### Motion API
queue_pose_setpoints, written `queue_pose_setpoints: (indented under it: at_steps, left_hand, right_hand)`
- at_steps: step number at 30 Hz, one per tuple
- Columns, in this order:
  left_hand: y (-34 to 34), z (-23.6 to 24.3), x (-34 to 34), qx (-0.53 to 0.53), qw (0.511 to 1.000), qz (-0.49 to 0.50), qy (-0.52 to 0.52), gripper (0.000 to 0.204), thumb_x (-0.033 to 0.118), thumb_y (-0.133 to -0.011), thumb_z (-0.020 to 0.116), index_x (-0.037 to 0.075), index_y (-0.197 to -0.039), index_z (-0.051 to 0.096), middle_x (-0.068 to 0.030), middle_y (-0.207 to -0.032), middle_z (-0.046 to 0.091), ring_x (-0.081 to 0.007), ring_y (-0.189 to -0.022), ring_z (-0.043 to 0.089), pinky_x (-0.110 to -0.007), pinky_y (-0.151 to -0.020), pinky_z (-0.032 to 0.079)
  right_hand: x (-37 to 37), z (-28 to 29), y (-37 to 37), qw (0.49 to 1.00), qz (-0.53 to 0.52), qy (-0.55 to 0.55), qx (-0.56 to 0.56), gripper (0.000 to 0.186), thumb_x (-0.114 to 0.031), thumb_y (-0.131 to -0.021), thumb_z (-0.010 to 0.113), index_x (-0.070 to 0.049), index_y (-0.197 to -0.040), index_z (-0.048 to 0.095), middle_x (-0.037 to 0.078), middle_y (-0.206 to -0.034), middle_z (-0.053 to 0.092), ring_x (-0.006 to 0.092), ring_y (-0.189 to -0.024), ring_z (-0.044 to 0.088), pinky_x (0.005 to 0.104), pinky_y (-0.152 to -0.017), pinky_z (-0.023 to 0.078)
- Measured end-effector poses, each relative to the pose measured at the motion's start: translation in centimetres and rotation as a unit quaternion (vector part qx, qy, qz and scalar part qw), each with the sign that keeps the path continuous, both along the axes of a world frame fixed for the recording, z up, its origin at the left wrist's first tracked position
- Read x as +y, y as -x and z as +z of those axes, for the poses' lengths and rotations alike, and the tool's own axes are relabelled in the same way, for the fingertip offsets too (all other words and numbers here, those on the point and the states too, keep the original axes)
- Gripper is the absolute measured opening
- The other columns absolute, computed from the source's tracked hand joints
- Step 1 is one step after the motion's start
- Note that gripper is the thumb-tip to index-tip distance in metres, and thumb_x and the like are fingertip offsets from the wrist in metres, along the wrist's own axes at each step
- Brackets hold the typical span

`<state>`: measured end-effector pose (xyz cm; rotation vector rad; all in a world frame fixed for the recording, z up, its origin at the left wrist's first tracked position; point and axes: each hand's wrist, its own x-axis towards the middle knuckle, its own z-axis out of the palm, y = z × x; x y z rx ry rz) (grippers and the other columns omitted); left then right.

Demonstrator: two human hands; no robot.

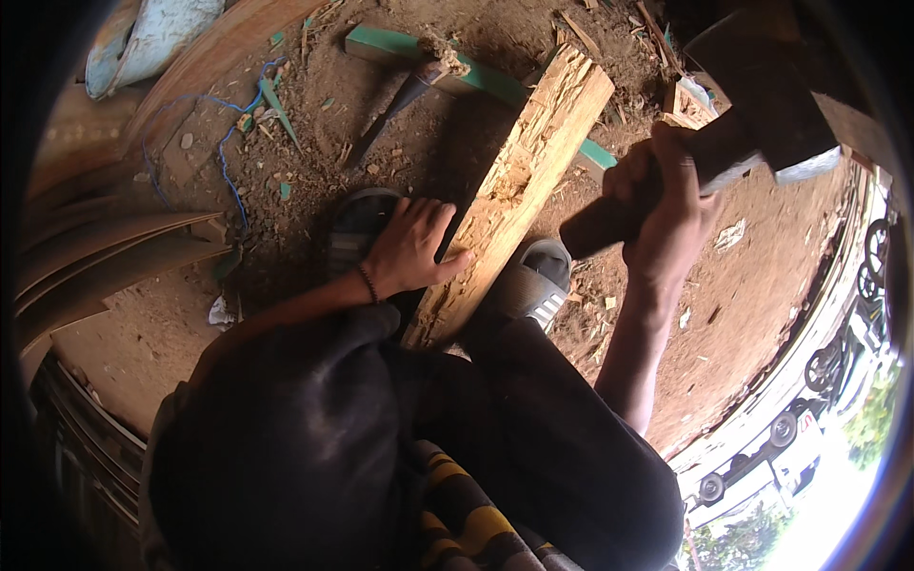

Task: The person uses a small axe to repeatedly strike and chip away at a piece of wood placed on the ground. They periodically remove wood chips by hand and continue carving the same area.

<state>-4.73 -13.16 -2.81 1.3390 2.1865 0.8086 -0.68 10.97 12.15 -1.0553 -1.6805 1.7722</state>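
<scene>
A long yellowish wooden plank (pixel 533 152) with a rough, chipped face slants between my feet, its far end resting near a green strip. My left hand (pixel 411 246) lies at the plank's left side, fingers stretched out, with the thumb on the wood. My right hand (pixel 671 205) is wrapped round the thick, short handle of a dark heavy-headed tool (pixel 771 119), raised to the right of the plank. Blur and shade hide whether its head is a hammer's or an adze's. Beyond my left hand is a dark tapering chisel-like piece (pixel 400 107) with a frayed top.
A green wooden strip (pixel 381 43) crosses behind the plank. Curved brown boards (pixel 114 252) are stacked at left, near a blue string (pixel 225 152). My sandalled foot (pixel 538 281) stands close to the plank's right side. Wood chips litter the dirt floor; parked vehicles (pixel 783 428) show far right.
</scene>
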Motion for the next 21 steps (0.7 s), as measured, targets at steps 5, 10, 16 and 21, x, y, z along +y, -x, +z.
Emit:
queue_pose_setpoints:
  at_steps: [5, 10, 16, 21]
  left_hand:
    - [-0.3, -0.2, -0.1, 0.030, 0.999, 0.012, -0.007, 0.064, 0.040, -0.080, 0.072, -0.008, -0.117, 0.052, -0.0240, -0.111, 0.056, -0.0379, -0.104, 0.055, -0.047, -0.093, 0.041]
    - [-0.5, -0.3, -0.3, 0.026, 0.999, 0.017, -0.008, 0.064, 0.039, -0.080, 0.072, -0.008, -0.118, 0.051, -0.0245, -0.117, 0.053, -0.0383, -0.107, 0.053, -0.048, -0.094, 0.041]
    - [-0.3, 0.0, -0.1, -0.011, 1.000, 0.015, 0.002, 0.064, 0.038, -0.080, 0.073, -0.009, -0.118, 0.051, -0.0246, -0.117, 0.052, -0.0396, -0.107, 0.052, -0.048, -0.095, 0.041]
    - [-0.2, 0.0, -0.1, 0.007, 1.000, 0.015, -0.009, 0.064, 0.038, -0.079, 0.073, -0.009, -0.117, 0.051, -0.0249, -0.120, 0.049, -0.0408, -0.109, 0.051, -0.048, -0.097, 0.042]
  right_hand:
    - [-0.9, -4.9, 1.3, 0.944, 0.093, 0.107, -0.298, 0.022, -0.016, -0.089, 0.062, -0.007, -0.071, 0.054, 0.003, -0.058, 0.053, 0.0122, -0.046, 0.050, 0.0295, -0.047, 0.044]
    - [0.8, -4.8, -0.7, 0.963, 0.065, 0.172, -0.199, 0.018, -0.014, -0.087, 0.064, -0.006, -0.076, 0.053, 0.004, -0.062, 0.052, 0.0121, -0.047, 0.050, 0.0281, -0.044, 0.044]
    - [1.6, 0.7, 0.9, 0.996, 0.002, 0.069, -0.062, 0.017, -0.014, -0.090, 0.059, -0.005, -0.077, 0.052, 0.004, -0.063, 0.046, 0.0125, -0.052, 0.046, 0.0301, -0.050, 0.043]
    - [2.2, -1.7, 3.9, 0.998, 0.006, 0.025, -0.050, 0.018, -0.012, -0.090, 0.059, -0.004, -0.075, 0.053, 0.004, -0.062, 0.050, 0.0133, -0.051, 0.049, 0.0299, -0.051, 0.045]
